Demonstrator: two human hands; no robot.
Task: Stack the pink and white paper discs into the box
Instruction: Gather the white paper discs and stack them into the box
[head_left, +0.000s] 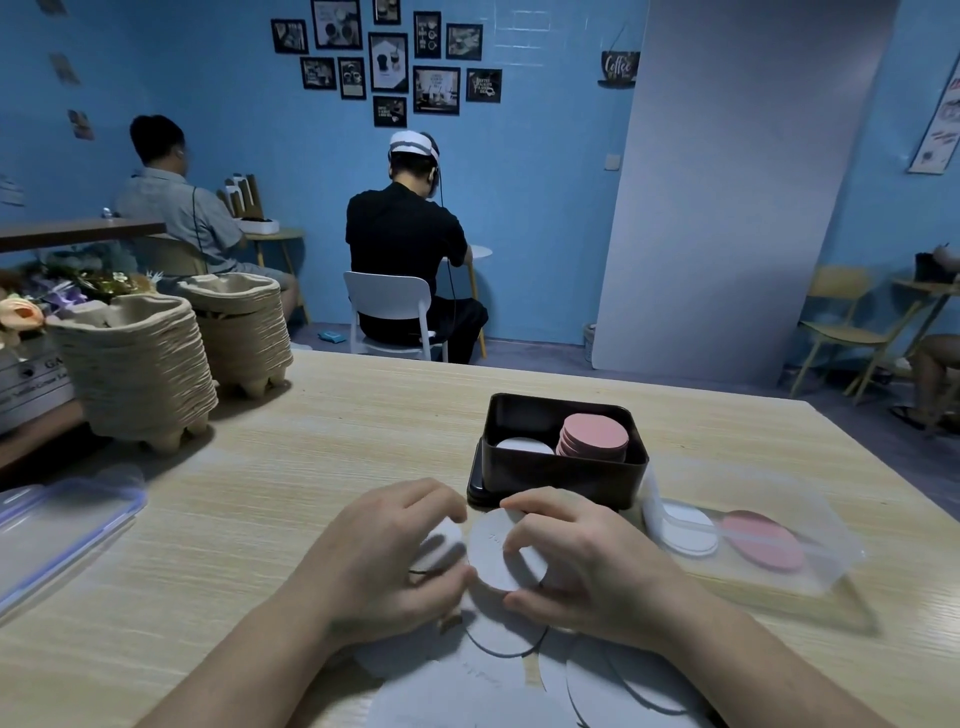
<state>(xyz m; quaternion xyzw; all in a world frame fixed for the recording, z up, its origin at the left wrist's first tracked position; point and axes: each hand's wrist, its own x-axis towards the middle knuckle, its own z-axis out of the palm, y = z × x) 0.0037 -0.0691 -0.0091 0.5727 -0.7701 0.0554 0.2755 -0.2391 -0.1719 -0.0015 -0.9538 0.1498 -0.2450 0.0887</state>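
Note:
A black box (561, 475) stands on the wooden table, holding a pink disc stack (595, 435) on the right and white discs (522, 446) on the left. In front of it, my right hand (587, 561) pinches a white paper disc (498, 551), thumb below and fingers over its upper edge. My left hand (384, 556) curls round another white disc (441, 545) beside it. Several loose white discs (519, 675) lie spread on the table under my wrists.
A clear plastic tray (810, 571) right of the box holds a white disc (685, 530) and a pink disc (763, 540). Two stacks of pulp cup carriers (135, 374) stand at the far left. A clear lid with blue clips (57, 525) lies at the left edge. People sit behind.

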